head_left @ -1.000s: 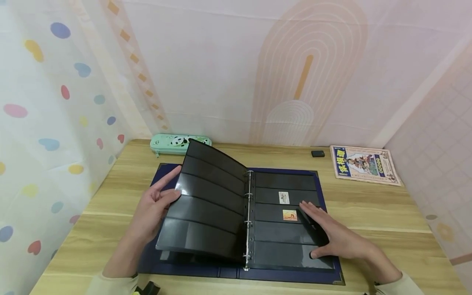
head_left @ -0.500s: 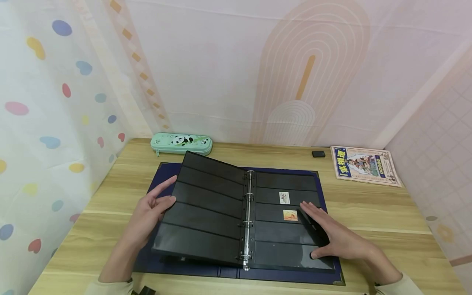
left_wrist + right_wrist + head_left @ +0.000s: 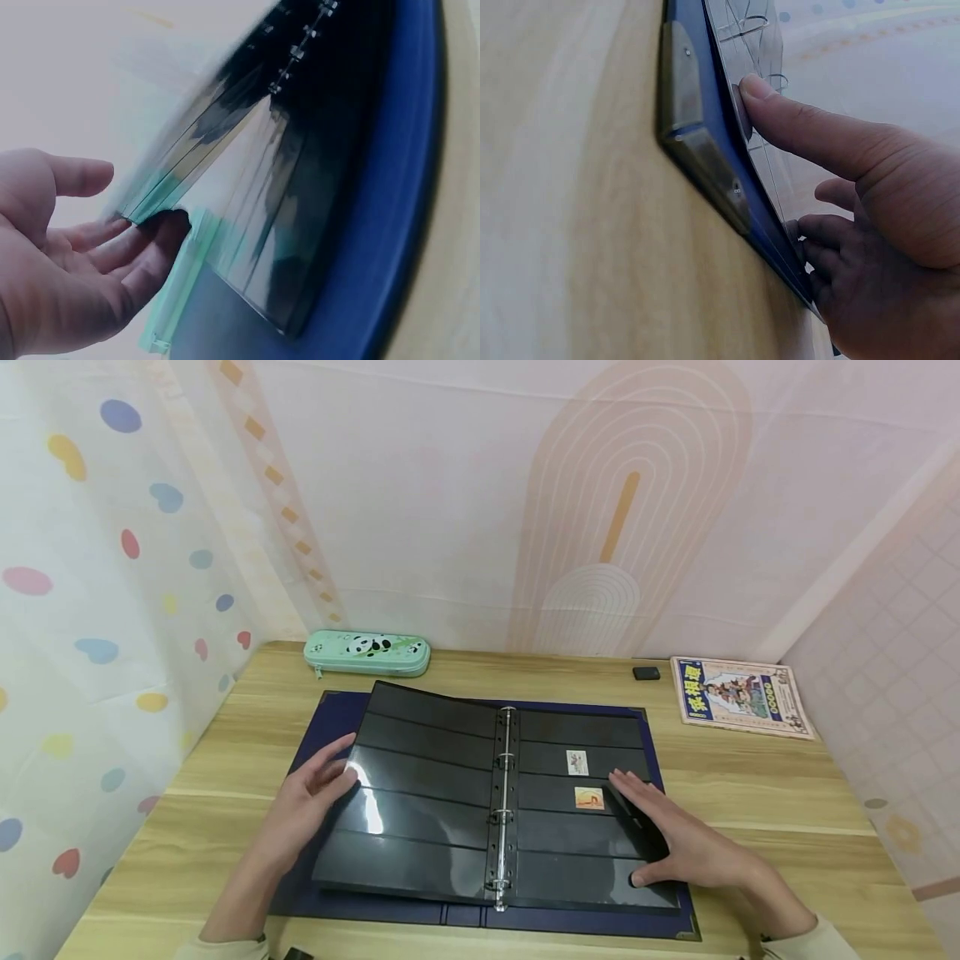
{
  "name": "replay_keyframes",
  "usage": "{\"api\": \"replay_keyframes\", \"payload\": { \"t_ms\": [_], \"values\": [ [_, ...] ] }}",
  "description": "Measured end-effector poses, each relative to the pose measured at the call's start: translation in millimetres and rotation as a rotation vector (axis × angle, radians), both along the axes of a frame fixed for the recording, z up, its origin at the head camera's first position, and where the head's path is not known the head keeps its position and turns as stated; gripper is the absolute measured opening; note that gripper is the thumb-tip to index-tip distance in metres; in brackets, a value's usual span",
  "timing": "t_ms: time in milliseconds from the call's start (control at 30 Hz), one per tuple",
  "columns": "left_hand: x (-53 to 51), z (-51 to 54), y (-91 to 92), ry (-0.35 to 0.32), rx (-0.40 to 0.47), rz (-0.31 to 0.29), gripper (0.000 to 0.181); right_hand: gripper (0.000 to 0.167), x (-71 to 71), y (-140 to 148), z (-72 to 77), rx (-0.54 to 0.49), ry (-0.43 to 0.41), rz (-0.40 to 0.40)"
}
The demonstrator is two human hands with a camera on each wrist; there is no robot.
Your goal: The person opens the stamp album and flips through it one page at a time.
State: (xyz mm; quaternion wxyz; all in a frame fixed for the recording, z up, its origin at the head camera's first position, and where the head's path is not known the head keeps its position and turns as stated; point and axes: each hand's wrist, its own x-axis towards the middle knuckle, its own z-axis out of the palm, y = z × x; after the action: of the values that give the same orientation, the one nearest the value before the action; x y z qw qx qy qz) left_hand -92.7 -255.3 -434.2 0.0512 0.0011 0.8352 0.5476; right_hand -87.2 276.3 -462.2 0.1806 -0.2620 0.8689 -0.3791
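Binder page (image 3: 420, 789), edge at left fingers (image 3: 332, 750), gap beneath

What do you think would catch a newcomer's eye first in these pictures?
Most likely the open ring binder in the middle of the wooden table, with the left hand and right hand at its two sides. On its right black page, a whitish stamp and, just below, an orange stamp stand out. The mint-green panda case at the table's back left would probably come next.
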Motion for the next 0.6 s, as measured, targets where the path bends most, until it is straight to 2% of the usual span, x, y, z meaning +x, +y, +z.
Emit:
{"api": "replay_keyframes", "payload": {
  "t_ms": [233, 433, 600],
  "values": [
    [-1.4, -6.0, 0.3, 0.047, -0.093, -0.019, 0.067, 0.123, 0.1, 0.1, 0.1, 0.006, 0.0, 0.004],
    [-2.9, -11.1, -1.6, -0.009, -0.182, -0.035, 0.076, 0.122, -0.3, 0.2, -0.2, 0.003, -0.008, -0.001],
    [-4.8, -23.3, -4.6, -0.025, -0.198, -0.032, 0.079, 0.123, -0.8, 0.3, -0.6, 0.006, -0.009, -0.004]
  ]
}}
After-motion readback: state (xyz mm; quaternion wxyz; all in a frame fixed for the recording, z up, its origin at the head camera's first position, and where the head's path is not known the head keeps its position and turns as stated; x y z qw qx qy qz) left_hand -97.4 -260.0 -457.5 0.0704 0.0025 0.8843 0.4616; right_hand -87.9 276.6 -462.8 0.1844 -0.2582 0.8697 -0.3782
